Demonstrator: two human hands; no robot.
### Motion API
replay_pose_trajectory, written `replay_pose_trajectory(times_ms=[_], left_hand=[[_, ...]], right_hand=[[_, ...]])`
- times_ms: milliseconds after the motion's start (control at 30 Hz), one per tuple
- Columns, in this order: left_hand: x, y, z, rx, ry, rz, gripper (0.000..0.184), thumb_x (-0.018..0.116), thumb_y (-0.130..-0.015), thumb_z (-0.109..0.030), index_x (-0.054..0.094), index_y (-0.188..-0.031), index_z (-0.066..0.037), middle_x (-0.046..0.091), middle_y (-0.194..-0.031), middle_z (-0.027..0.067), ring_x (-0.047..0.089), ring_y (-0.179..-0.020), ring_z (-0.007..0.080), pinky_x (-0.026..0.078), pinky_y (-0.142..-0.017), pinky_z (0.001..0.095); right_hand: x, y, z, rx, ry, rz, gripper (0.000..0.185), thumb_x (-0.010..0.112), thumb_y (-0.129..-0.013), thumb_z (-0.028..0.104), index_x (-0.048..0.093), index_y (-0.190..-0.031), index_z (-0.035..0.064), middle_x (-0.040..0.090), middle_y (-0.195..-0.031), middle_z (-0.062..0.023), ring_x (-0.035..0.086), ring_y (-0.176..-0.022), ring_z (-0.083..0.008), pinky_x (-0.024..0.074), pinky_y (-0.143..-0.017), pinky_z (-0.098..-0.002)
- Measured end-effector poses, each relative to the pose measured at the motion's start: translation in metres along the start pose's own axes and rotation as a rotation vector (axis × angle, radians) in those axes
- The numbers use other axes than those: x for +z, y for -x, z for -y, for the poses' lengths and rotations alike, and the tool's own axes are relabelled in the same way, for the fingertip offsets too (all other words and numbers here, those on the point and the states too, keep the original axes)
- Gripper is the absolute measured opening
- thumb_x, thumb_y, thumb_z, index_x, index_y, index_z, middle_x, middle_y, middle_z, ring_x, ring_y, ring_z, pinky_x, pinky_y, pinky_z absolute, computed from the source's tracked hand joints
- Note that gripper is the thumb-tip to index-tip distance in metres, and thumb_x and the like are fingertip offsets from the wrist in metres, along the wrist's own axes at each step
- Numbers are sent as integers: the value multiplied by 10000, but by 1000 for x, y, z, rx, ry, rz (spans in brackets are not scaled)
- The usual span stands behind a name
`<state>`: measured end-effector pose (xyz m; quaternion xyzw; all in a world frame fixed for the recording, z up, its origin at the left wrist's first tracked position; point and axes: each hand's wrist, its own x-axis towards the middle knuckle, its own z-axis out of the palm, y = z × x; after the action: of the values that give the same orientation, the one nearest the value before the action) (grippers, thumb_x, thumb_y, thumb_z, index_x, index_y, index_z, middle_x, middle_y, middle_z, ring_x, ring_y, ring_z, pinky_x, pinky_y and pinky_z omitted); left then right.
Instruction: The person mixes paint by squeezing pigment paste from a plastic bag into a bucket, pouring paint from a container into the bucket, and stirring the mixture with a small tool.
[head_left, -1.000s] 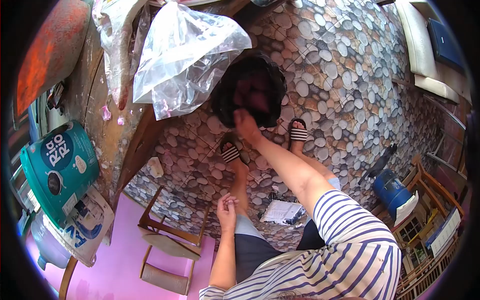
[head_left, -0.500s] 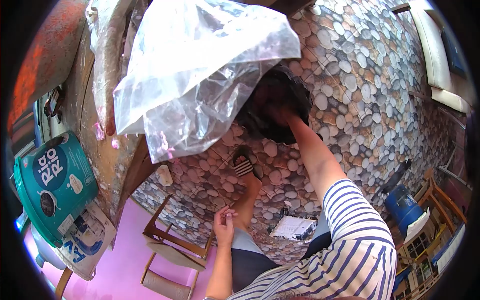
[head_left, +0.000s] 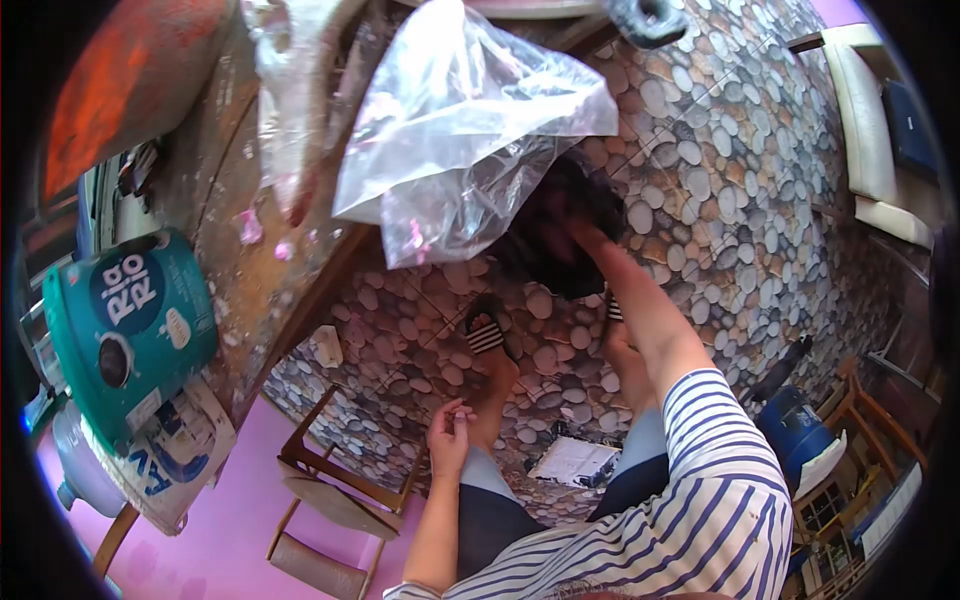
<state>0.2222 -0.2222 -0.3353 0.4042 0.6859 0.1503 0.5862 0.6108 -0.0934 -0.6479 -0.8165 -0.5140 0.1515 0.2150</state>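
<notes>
My right hand (head_left: 583,226) reaches down into a dark bag (head_left: 560,270) standing on the pebble-patterned floor. Its fingers are lost in the bag's dark inside, so what they touch is hidden. Near my knee, my left hand (head_left: 448,437) hangs in the air, palm up, fingers loosely bent and a little apart, with nothing visible in it. A clear plastic bag (head_left: 470,130) with pink bits inside overhangs the table edge and covers part of the dark bag.
Pink scraps lie on the wooden table (head_left: 235,190) at left, beside a teal bucket (head_left: 150,320) and a white printed sack (head_left: 175,455). A wooden chair (head_left: 340,505) stands below. A paint-stained white panel (head_left: 575,462) lies between my feet; a blue container (head_left: 795,430) is at right.
My right hand has gone from the dark bag's near rim deep inside it. My left hand stays near my knee. The camera view has shifted, moving the bags rightward in the picture.
</notes>
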Motion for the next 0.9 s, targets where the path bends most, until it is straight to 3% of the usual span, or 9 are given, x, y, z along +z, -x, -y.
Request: replay_pose_trajectory(times_ms=[100, 167, 400, 567, 633, 667, 700, 800, 900], left_hand=[[12, 6, 6, -12, 10, 36, 214, 551, -1003, -41, 576, -1209, 10, 687, -991, 79, 681, -872, 139, 534, -812, 261], [17, 15, 12, -9, 13, 59, 217, 552, -995, -31, 576, -1206, 10, 688, -986, 77, 683, -866, 138, 537, -805, 259], [32, 57, 34, 4, 70, 40, 227, 565, -990, -46, 574, -1210, 11, 685, -1032, 80, 685, -884, 137, 541, -810, 266], [58, 105, -25, 138, -14, 12, 295, 591, -999, -124, 566, -1266, 0, 692, -1085, 95, 687, -911, 160, 546, -819, 288], [65, 116, -63, 98, 151, 30, 380, 590, -1021, -261, 561, -1301, -6, 681, -1163, 111, 684, -945, 179, 543, -791, 283], [60, 125, -89, -63, 255, 93, 572, 539, -1021, -472, 523, -1372, -20, 624, -1298, 124, 642, -1088, 208, 516, -852, 315], [58, 125, -111, -43, 272, 76, 572, 539, -1021, -472, 523, -1372, -20, 624, -1298, 124, 642, -1088, 208, 516, -852, 315], [47, 137, -164, -271, 721, 197, 865, 381, -958, -733, 406, -1500, -59, 496, -1478, 110, 499, -1302, 255, 397, -1034, 420], [29, 150, -210, -183, 762, 310, 900, 346, -944, -771, 452, -1473, -51, 506, -1472, 109, 502, -1312, 262, 364, -1087, 427]], right_hand=[[-49, 22, 21, -241, 326, 247, 323, 565, -963, 315, 699, -1000, 23, 714, -986, -193, 690, -956, -378, 537, -845, -476], [-104, 28, 60, 178, -307, 160, 332, 527, -994, 296, 674, -912, 10, 674, -876, -266, 665, -888, -444, 518, -765, -522], [-276, 63, 152, 146, -407, 360, 405, 513, -1001, 321, 656, -823, -15, 627, -806, -297, 643, -810, -485, 486, -704, -557], [-417, 75, 247, 26, -286, 567, 456, 531, -1000, 357, 644, -740, -1, 604, -741, -281, 631, -745, -471, 482, -665, -531], [-456, 80, 273, -121, -239, 591, 462, 531, -1001, 360, 657, -739, 0, 618, -741, -274, 634, -743, -467, 492, -670, -532], [-474, 84, 287, -227, -204, 609, 469, 531, -1002, 363, 669, -738, 1, 632, -741, -268, 638, -742, -463, 502, -675, -533], [-492, 83, 302, -258, -199, 603, 469, 531, -1002, 363, 669, -738, 1, 632, -741, -268, 638, -742, -463, 502, -675, -533], [-542, 90, 344, -418, -73, 683, 437, 561, -987, 370, 690, -762, 18, 647, -728, -246, 646, -703, -434, 516, -671, -522], [-578, 97, 387, -570, -133, 690, 417, 576, -989, 358, 673, -753, 29, 627, -677, -224, 637, -675, -421, 501, -635, -496]])
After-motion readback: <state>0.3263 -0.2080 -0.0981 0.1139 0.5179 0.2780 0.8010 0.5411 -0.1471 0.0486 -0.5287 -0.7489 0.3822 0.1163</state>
